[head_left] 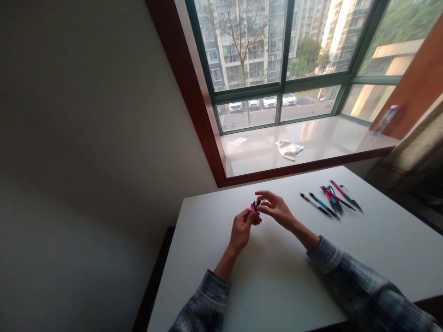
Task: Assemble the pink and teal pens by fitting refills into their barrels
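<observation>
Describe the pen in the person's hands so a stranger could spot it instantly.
Below the big window, find the white table. Near its middle, the left hand and right hand meet around a black pen showing pink. Unlike the pens lying to the right, it is held off the tabletop.

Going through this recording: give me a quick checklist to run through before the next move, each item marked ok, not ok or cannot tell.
1. Left hand closed on the pink-and-black item: ok, its fingers wrap around it.
2. Right hand in contact with that item: cannot tell; its fingertips are right beside it.
3. Item's type and condition: cannot tell, the fingers hide most of it.
4. Pens on the white table apart from both hands: ok.
5. Pens lying separately: not ok, several cross at one end.
</observation>
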The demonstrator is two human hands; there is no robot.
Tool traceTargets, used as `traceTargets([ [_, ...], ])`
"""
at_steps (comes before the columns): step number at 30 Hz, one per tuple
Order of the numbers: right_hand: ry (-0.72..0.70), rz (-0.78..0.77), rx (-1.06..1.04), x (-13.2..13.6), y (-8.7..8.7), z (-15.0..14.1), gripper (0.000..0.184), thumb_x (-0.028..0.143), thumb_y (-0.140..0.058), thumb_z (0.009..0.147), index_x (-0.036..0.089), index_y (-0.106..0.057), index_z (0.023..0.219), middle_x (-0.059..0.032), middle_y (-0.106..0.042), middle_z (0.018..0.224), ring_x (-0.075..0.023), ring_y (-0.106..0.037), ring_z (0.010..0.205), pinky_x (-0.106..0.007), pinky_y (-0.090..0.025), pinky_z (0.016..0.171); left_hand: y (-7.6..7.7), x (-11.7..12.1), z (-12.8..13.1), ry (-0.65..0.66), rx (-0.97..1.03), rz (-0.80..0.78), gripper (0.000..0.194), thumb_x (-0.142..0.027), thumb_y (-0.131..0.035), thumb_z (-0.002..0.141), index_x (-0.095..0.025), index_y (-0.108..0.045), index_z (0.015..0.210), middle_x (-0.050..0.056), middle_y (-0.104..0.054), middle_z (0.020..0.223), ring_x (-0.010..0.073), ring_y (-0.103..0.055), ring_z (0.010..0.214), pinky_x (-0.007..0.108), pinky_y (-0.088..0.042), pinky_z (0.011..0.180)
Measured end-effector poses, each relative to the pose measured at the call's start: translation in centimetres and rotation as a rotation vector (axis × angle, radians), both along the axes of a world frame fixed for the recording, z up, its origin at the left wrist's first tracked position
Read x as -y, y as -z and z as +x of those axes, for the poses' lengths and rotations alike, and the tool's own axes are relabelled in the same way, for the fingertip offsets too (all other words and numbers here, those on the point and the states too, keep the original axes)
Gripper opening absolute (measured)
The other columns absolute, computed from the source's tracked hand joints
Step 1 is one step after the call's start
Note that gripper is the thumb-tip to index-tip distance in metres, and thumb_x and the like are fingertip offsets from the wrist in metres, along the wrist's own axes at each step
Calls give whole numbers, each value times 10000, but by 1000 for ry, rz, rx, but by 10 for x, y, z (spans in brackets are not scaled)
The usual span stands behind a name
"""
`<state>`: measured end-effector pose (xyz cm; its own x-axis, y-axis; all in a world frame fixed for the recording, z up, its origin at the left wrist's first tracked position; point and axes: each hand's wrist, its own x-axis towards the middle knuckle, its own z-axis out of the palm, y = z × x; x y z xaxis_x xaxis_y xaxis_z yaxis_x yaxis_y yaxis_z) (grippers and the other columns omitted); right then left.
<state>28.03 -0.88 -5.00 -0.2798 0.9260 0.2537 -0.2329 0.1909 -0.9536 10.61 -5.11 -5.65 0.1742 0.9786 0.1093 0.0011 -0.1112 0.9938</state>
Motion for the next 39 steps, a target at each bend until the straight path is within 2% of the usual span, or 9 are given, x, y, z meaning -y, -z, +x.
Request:
traceTargets([
  [4,-42,0,-33,1,-1,0,510,381,-787,840,241,-647,1309,-83,-742,1070,-248,-697,1058,-419,-547,953,0,1,0,5,7,-4,451,-569,-588,957,-134,-702,921,83,-727,811,172,-641,737,311,-525,755],
  [9,-25,-3,-19,2,-2,1,496,376,-792,835,228,-659,1289,-71,-729,1018,-243,-695,1027,-420,-542,956,2,0,0,12,35,-7,426,-538,-609,958,-126,-706,918,83,-725,802,170,-638,734,305,-517,745],
  [13,-22,5,-21,1,-2,2,523,359,-802,829,227,-645,1310,-82,-723,1075,-248,-675,1076,-425,-531,977,4,0,1,12,60,-15,416,-526,-613,962,-124,-710,919,79,-726,795,164,-634,723,298,-510,732],
  [23,-25,-12,-14,2,-4,2,489,351,-785,844,233,-647,1298,-65,-727,1023,-237,-682,1049,-410,-540,949,3,0,1,23,68,-17,415,-531,-614,960,-130,-717,925,82,-733,792,168,-633,717,303,-504,730],
  [26,-35,5,-16,2,-4,2,512,356,-772,855,241,-625,1332,-80,-726,1097,-245,-672,1093,-414,-540,956,2,0,1,29,75,-23,414,-526,-619,959,-126,-720,929,86,-735,797,169,-637,719,305,-508,738],
  [29,-31,5,-8,2,-5,2,483,350,-777,854,231,-642,1302,-69,-724,1043,-235,-685,1040,-406,-546,937,1,-1,2,39,87,-32,416,-531,-635,946,-124,-722,932,93,-740,810,174,-643,720,310,-514,740],
  [33,-46,10,-28,3,-6,3,503,341,-761,869,237,-618,1340,-89,-721,1123,-247,-670,1103,-405,-548,941,0,0,2,39,95,-43,415,-534,-639,942,-126,-720,939,102,-747,827,180,-651,728,316,-519,748],
  [36,-47,5,-26,4,-7,3,494,345,-772,862,231,-630,1321,-76,-728,1061,-238,-685,1046,-402,-556,922,0,0,2,42,98,-41,406,-523,-641,944,-125,-719,943,101,-746,826,178,-651,731,316,-521,750],
  [39,-68,2,-37,4,-6,2,505,351,-752,880,239,-611,1352,-90,-724,1127,-240,-678,1076,-395,-561,909,0,0,2,42,96,-41,404,-522,-638,947,-126,-719,955,102,-750,830,179,-652,729,319,-519,753],
])
